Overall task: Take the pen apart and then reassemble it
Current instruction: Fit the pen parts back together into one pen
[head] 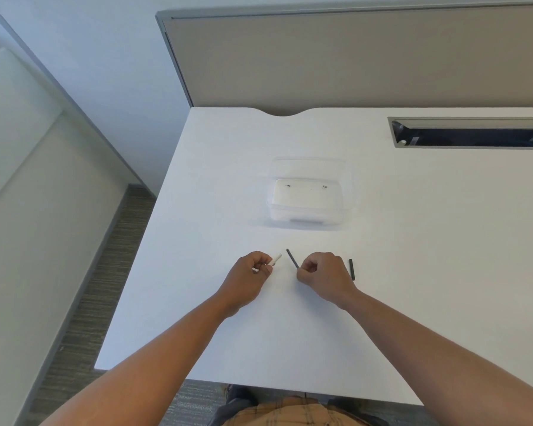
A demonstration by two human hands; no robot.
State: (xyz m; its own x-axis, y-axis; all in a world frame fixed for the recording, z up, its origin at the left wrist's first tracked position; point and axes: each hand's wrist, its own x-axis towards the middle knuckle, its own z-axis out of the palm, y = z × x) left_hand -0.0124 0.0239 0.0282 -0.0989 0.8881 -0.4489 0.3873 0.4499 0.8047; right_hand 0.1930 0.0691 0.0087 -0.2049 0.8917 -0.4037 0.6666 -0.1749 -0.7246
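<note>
Your left hand (253, 272) hides most of the white pen piece (277, 259); right hand (322, 273) covers the dark rod's (292, 258) lower end. Box (308, 195) contents too small to tell.

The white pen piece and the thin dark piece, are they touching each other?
Apart. The head view shows bare table between the white pen piece in the left hand and the thin dark piece in the right hand.

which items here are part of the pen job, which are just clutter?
Part of the job:
- white pen piece in the left hand
- thin dark pen piece in the right hand
- short dark pen piece lying on the desk

Just lying about:
- clear plastic box
- cable slot
</note>
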